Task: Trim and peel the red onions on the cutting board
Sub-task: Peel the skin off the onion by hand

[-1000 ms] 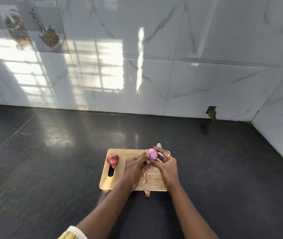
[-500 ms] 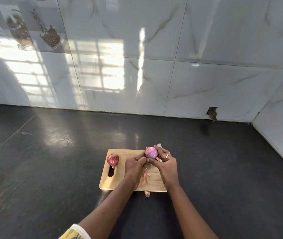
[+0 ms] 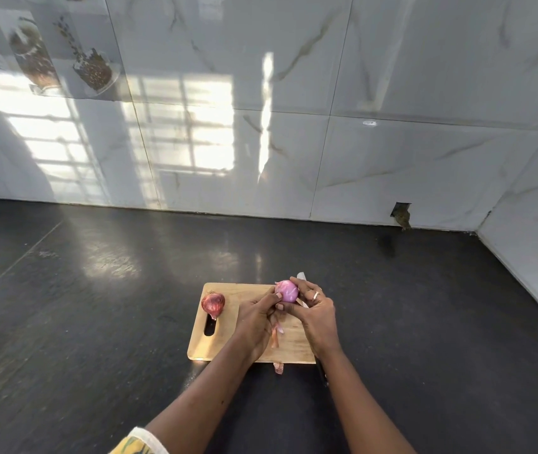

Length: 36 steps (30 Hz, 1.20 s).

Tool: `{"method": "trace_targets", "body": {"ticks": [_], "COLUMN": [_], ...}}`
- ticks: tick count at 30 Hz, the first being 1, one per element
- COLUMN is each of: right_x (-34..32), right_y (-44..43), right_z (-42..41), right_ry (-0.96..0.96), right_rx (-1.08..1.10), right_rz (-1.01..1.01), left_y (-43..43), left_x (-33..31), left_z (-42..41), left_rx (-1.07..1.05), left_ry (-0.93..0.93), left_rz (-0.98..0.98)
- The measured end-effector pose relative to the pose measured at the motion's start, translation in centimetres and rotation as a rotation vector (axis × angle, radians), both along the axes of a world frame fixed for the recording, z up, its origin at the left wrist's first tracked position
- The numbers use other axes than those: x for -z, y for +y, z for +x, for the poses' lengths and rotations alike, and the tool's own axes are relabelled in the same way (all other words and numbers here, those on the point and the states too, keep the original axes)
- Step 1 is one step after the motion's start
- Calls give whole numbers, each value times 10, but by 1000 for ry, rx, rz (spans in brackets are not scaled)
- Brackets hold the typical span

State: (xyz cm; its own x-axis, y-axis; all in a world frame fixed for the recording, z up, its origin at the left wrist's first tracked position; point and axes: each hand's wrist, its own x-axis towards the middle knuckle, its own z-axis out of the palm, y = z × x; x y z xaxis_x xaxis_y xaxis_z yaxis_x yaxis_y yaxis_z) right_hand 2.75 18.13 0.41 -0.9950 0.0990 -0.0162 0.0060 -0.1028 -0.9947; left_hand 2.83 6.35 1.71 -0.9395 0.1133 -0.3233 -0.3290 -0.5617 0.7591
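A dark, glossy tabletop (image 3: 97, 306) carries a wooden cutting board (image 3: 225, 342). An unpeeled red onion (image 3: 213, 303) rests on the board's left end, at the far tip of the handle slot and well to the left of the left hand (image 3: 256, 317), with bare wood between them. That hand reaches in from the near edge, a patterned sleeve (image 3: 139, 444) showing low on its forearm. Its thumb and fingertips pinch the near-left side of the peeled red onion (image 3: 286, 291). Below the hand, between the two wrists, thin peel strips (image 3: 275, 335) lie on the board, and one more scrap (image 3: 278, 367) sits on the tabletop just off the board's near edge. The peeled red onion, shiny pink-purple, is held over the board's far right part, clasped between both hands. The right hand (image 3: 315, 312) curls round its right and far sides, a ring (image 3: 316, 294) on one bent finger. The pale tip of a knife (image 3: 301, 276) pokes out beyond this hand's fingers. A dark handle shows under the wrist, but whether the hand also grips the knife cannot be told.
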Motion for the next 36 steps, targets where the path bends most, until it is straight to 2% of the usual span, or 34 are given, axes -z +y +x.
{"method": "trace_targets", "body": {"ticks": [5,9,13,22,25,29,33,36], "right_x": [0,1,1,4,7,0,-4,-2], "right_y": [-1,-2,-1,0,-1,-1,0,0], "right_z": [3,4,4,0,-1,4,5,5], "right_ry": [0,23,33,6,-22,-33,-36,-53], "right_rx": [14,26,20,51,45,-13,-55,-79], "right_rz": [2,10,8,-6,-76,-205,-312,-307], "left_y": [5,6,5,-2,-5,-13,-15,-16], "left_x": [-5,-3,-1,0,4,6,3,2], "left_z": [1,-2,-3,-2,0,4,3,-2], "left_rx": [-36,-56,-59,-49,-127,-219,-134,-71], "left_ry": [-46,-64,-27,72,139,334,499,558], "left_rz": [0,-83,-177,-166,-334,-663,-796,-895]}}
